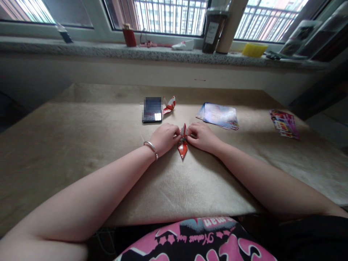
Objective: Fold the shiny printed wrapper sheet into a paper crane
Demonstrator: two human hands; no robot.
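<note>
In the middle of the table, a folded piece of red and white paper (182, 149) lies lengthwise with a pointed end toward me and another away from me. My left hand (166, 137), with a silver bangle at the wrist, pinches its left side. From the right, my right hand (202, 137) pinches the opposite side, fingers curled in. The fingertips cover the middle of the paper. Just beyond my left hand stands a folded red and white paper crane (170, 105), beside a dark phone-like device (152, 110).
Shiny sheets (220, 115) lie in a pile right of centre, and colourful cards (285, 124) sit at the far right of the table (81, 152). Along the windowsill (103, 50) stand a red bottle (128, 35), a dark container (213, 32) and a yellow sponge-like block (254, 50).
</note>
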